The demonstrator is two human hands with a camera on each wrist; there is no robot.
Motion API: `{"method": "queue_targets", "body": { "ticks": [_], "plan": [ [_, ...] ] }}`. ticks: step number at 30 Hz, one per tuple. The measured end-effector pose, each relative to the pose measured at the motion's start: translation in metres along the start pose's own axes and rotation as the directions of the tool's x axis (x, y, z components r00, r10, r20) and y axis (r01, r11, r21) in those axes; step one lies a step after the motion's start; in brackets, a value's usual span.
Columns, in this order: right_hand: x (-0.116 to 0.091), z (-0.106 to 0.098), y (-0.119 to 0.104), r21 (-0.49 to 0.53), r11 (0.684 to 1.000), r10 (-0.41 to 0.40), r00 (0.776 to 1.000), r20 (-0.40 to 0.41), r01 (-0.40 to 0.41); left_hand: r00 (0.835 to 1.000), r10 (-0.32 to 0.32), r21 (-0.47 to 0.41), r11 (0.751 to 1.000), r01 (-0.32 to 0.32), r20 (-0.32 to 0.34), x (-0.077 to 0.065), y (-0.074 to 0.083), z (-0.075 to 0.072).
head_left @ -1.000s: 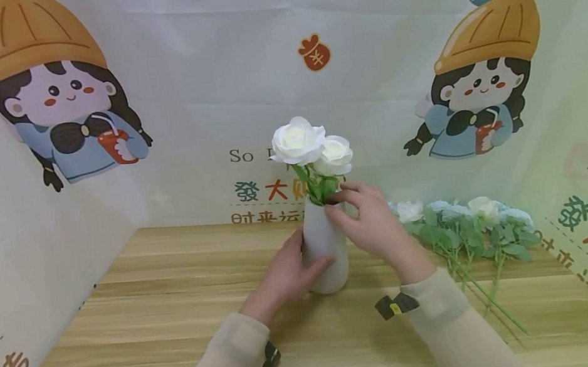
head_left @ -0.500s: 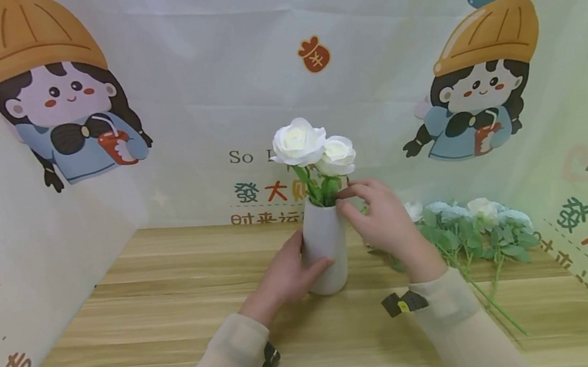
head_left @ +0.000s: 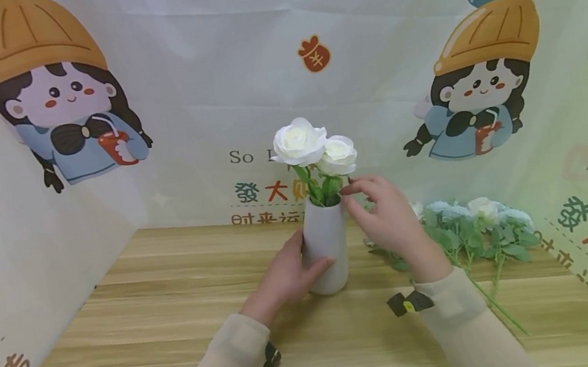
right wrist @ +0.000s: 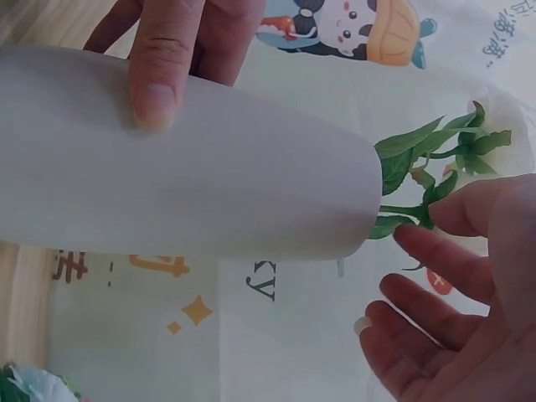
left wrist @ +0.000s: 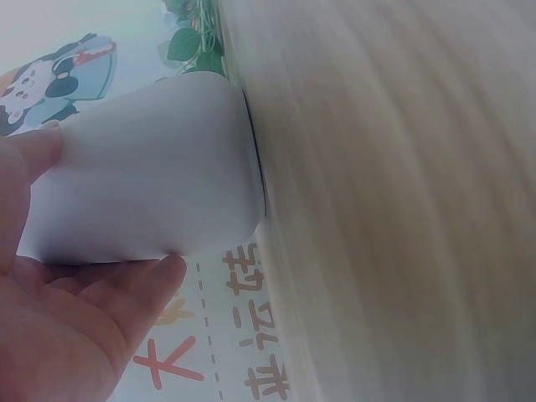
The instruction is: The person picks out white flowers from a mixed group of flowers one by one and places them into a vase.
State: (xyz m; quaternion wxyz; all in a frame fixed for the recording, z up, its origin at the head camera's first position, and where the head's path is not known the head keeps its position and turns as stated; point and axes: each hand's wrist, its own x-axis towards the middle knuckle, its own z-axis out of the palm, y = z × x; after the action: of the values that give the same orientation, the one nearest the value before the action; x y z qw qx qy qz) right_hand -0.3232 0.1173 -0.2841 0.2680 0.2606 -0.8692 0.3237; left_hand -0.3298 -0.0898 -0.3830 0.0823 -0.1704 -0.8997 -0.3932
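Your left hand (head_left: pixel 286 271) grips the white vase (head_left: pixel 327 235) from eight o'clock, while your right hand (head_left: pixel 392 219), loosely spread and empty, sits at its two o'clock below the roses (head_left: pixel 299 143).

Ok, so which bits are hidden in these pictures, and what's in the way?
Bottom ends of the stems of the roses: head view, inside the vase.
Some of the flowers lying down: head view, behind the right hand and its arm.
Those flowers again: cut off by the top edge in the left wrist view and the bottom left corner in the right wrist view.
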Motion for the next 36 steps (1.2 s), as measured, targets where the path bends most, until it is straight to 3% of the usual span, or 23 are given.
{"method": "queue_targets", "body": {
  "ticks": [6,11,19,24,32,36],
  "plan": [
    [-0.007,-0.002,0.01,0.007,0.993,-0.121,0.99,-0.078,0.122,1.0,0.009,-0.01,1.0,-0.008,0.011,0.0,0.001,0.0],
    [-0.015,-0.008,0.029,-0.009,0.987,-0.161,0.985,-0.065,0.161,1.0,0.005,-0.018,1.0,-0.005,0.01,0.0,0.002,0.001],
    [-0.027,-0.028,0.066,-0.08,0.994,-0.079,0.997,-0.008,0.078,1.0,-0.005,0.0,1.0,0.005,0.012,-0.001,0.001,0.0],
    [-0.035,-0.038,0.091,-0.183,0.983,0.038,0.996,0.078,-0.023,1.0,-0.017,0.005,1.0,0.017,0.015,-0.002,0.001,-0.001],
    [-0.046,-0.051,0.119,-0.284,0.947,0.211,0.955,0.207,-0.148,1.0,-0.013,0.012,1.0,0.013,0.018,-0.002,0.0,-0.002],
    [-0.05,-0.053,0.129,-0.359,0.915,0.294,0.912,0.285,-0.182,1.0,-0.015,0.011,1.0,0.015,0.022,-0.002,0.0,-0.002]
  ]
}}
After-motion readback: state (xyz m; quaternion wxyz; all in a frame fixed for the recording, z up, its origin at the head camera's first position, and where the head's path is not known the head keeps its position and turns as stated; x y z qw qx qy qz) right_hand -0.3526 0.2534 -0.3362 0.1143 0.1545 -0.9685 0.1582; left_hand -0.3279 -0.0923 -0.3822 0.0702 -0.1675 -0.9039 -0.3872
